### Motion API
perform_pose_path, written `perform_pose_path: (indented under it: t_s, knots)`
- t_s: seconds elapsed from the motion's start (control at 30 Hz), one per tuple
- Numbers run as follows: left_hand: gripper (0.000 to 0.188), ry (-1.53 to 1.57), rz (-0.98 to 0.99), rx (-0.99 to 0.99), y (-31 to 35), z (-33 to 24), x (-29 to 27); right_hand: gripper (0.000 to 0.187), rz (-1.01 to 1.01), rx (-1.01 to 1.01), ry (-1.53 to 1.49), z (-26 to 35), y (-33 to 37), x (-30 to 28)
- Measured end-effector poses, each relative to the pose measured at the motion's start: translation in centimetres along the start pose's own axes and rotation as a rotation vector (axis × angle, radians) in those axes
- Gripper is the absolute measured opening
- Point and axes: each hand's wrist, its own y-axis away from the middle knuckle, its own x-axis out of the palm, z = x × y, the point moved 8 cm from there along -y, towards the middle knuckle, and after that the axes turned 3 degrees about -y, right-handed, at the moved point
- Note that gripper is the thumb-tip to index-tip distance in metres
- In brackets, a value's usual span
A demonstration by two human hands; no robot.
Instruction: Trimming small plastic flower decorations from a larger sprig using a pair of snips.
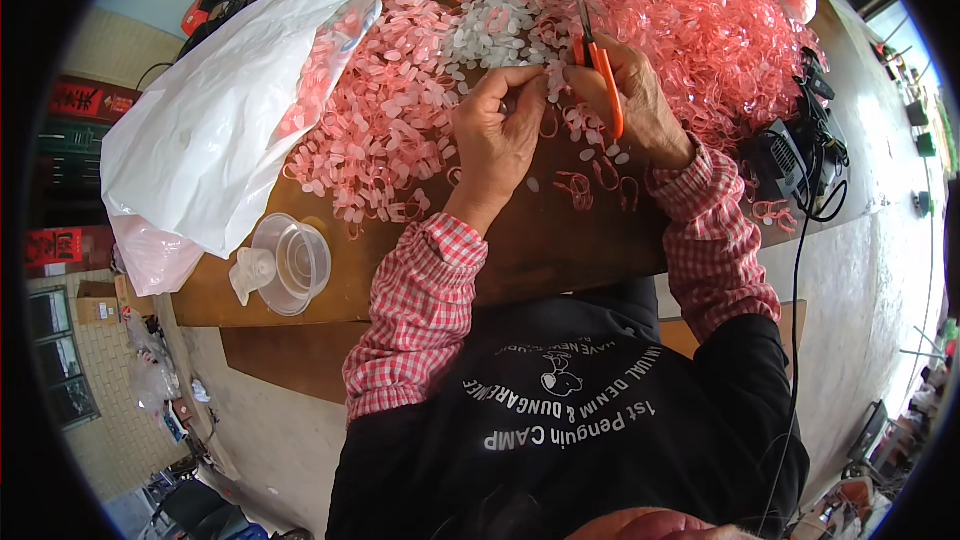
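Note:
My left hand (497,135) is closed, thumb and forefinger pinched at a small pink plastic piece (550,123) with a thin loop. Close beside it, my right hand (648,100) grips orange-handled scissors (604,80), their blades pointing away from me. The right fingertips come near the same piece, partly hidden by the hand. Beyond both hands lies a scatter of whitish oval pieces (490,25). To the left spreads a heap of small pink pieces (385,110), and a larger, glossier pink heap (700,30) fills the far right.
On the brown table (540,260) a big white plastic bag (210,120) lies at the left. A clear round tub (318,265) and crumpled white tissue (254,272) sit near the front edge. A dark corded device (788,155) stands at right, its cable hanging past my arm.

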Motion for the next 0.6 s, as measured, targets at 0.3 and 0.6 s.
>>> perform_pose_path:
  t_s: [0.3, 0.6]
  knots:
    - [0.017, -0.25, -0.058, 0.356, 0.1, -3.1, -1.0, 0.016, -0.004, -0.119, 0.106, 0.8, -0.1, 0.5]
    - [0.011, -0.207, -0.005, 0.295, -0.1, -1.9, -0.4, 0.017, 0.0, -0.015, 0.009, -1.3, -0.4, 0.0]
